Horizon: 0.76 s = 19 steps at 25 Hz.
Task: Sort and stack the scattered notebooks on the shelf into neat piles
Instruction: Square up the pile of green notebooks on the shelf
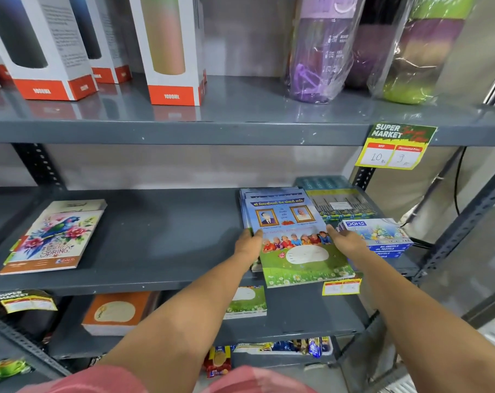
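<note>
A pile of blue-and-green notebooks (290, 222) with children on the cover lies on the right half of the middle grey shelf (155, 239), its front edge overhanging the shelf lip. My left hand (247, 245) presses against the pile's left edge and my right hand (347, 241) against its right edge, both gripping the pile from the sides. A second pile with a parrot and "Spring" cover (53, 236) sits at the shelf's left end, slightly fanned. Between the two piles the shelf is bare.
DOMS oil pastel boxes (379, 234) stand right beside my right hand, with teal boxes (334, 199) behind. Boxed bottles (172, 49) and wrapped bottles (317, 52) fill the upper shelf. The lower shelf holds an orange notebook stack (116, 312) and a green-cover stack (247, 303).
</note>
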Tool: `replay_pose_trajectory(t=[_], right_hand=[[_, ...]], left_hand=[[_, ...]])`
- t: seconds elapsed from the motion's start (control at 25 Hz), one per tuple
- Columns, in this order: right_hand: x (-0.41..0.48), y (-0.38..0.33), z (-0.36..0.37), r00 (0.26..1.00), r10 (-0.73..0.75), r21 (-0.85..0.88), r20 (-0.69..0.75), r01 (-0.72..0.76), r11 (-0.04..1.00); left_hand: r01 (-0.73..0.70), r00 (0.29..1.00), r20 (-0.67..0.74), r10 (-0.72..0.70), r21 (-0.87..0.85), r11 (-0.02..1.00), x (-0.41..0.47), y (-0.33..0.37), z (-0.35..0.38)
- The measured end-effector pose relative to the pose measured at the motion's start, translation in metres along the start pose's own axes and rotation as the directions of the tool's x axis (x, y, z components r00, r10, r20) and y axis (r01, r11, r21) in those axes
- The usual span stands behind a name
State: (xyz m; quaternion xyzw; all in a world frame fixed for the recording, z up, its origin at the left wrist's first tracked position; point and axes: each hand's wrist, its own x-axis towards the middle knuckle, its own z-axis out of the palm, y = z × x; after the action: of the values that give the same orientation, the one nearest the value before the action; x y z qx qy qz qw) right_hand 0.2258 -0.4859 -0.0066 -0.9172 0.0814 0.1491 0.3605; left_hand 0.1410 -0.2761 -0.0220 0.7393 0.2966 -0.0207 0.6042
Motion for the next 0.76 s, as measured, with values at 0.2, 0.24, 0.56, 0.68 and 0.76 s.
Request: replay_pose_trajectory(t=[0.2,0.24,0.56,0.68,0.76], right_hand=[[-0.004,-0.014,0.013,0.996,0.071,0.063,0.052,-0.075,0.995],[-0.005,-0.016,0.015,0.998,0.052,0.028,0.045,-0.054,0.998],[-0.011,0.0,-0.005,0.891,-0.282,-0.239,0.356,0.378,0.894],[-0.009,0.006,-0.004,0.849,-0.204,-0.539,0.488,0.477,0.694],[-0.007,0.01,0.001,0.845,-0.206,-0.591,0.493,0.499,0.634]], left_hand=[[0.087,0.996,0.007,-0.087,-0.164,0.983,0.004,0.003,0.007],[0.103,0.995,0.01,-0.102,-0.177,0.979,0.006,0.003,0.008],[-0.213,0.973,0.157,0.169,0.333,0.919,0.013,-0.021,-0.009],[-0.3,0.947,0.281,0.156,0.601,0.741,0.0,-0.034,-0.015],[-0.343,0.928,0.351,0.126,0.673,0.655,-0.005,-0.038,-0.014]])
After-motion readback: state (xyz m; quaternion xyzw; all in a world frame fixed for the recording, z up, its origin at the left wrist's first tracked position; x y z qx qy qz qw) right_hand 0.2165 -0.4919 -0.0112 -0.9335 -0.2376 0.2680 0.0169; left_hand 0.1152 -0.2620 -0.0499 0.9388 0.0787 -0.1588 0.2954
